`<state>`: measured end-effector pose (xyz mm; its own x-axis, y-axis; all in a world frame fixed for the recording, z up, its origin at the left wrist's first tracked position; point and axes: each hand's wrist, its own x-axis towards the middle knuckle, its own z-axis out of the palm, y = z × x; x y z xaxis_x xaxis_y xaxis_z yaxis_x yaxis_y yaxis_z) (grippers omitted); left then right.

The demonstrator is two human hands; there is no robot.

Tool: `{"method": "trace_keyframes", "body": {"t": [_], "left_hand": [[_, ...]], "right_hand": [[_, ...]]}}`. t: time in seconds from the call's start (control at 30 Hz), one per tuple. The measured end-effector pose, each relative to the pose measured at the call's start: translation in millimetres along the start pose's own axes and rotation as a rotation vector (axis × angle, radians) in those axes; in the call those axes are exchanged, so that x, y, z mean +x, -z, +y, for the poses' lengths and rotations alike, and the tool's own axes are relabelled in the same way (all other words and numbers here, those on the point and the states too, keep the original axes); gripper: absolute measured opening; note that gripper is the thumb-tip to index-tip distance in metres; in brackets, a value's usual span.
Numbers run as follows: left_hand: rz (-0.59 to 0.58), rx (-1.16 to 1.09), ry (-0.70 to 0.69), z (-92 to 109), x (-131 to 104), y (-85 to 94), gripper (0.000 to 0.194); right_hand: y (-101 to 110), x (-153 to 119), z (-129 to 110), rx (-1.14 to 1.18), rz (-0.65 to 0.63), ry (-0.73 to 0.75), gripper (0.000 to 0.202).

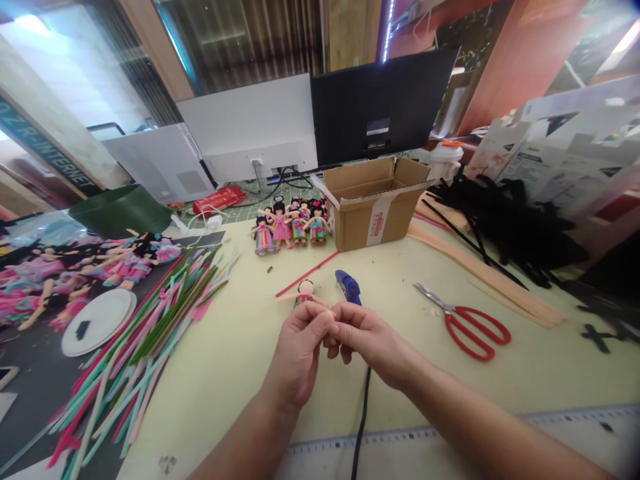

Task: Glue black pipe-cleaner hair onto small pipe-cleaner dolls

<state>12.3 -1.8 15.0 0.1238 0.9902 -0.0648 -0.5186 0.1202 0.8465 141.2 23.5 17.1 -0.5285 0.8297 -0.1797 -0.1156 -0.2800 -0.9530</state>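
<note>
Doll (305, 288), head view, is just past our left hand (301, 339) and right hand (374, 337), both pinched closed, though we can't tell on what; we'd guess doll's light, soft, bendy, best held round its middle.

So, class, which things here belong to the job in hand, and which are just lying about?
Likely the job:
small doll by the fingers
red strip
blue tool
scissors
coloured strips

Probably just lying about:
white monitor
black monitor
red packet
green container
</note>
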Motion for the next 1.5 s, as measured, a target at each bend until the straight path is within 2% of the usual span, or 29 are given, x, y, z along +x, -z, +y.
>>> {"method": "trace_keyframes", "body": {"t": [0.13, 0.23, 0.3, 0.37, 0.57, 0.8, 0.9, 1.03, 1.2, 1.37, 1.5], "left_hand": [[0.115, 0.144, 0.008, 1.7, 7.2, 11.4, 0.018], [0.172, 0.317, -0.008, 12.2, 11.9, 26.4, 0.029], [0.129, 0.484, -0.022, 21.6, 12.6, 33.3, 0.03], [0.052, 0.68, -0.077, 29.6, 11.2, 35.3, 0.024], [-0.116, 1.115, -0.223, 35.1, 4.3, 25.3, 0.014], [-0.256, 1.399, -0.434, 25.3, 4.5, 29.2, 0.016], [-0.274, 1.451, -0.448, 22.6, 5.3, 31.5, 0.016], [-0.259, 1.382, -0.362, 24.5, 6.0, 29.8, 0.016], [-0.135, 1.013, -0.237, 28.4, 7.2, 23.3, 0.021], [-0.005, 0.757, -0.212, 22.5, 8.0, 22.0, 0.021], [0.023, 0.456, -0.158, 9.3, 6.9, 17.8, 0.022]], "right_hand": [[7.9, 0.8, -4.1, -0.054, 0.059, 0.023, 0.025], [18.7, 0.5, -12.6, -0.266, 0.11, 0.036, 0.023], [24.4, -1.1, -18.7, -0.439, 0.143, 0.047, 0.022], [27.2, -3.7, -22.8, -0.579, 0.16, 0.053, 0.02], [23.9, -9.5, -21.3, -0.815, 0.151, 0.073, 0.013], [19.5, -9.9, -17.9, -0.986, 0.172, 0.117, 0.011], [17.4, -9.8, -17.3, -1.024, 0.163, 0.144, 0.012], [18.5, -10.3, -20.5, -0.978, 0.147, 0.151, 0.012], [23.0, -10.2, -24.6, -0.791, 0.134, 0.143, 0.014], [19.0, -2.5, -13.9, -0.274, 0.059, 0.003, 0.023], [11.4, 3.0, 0.3, 0.149, -0.029, -0.11, 0.035]]}}
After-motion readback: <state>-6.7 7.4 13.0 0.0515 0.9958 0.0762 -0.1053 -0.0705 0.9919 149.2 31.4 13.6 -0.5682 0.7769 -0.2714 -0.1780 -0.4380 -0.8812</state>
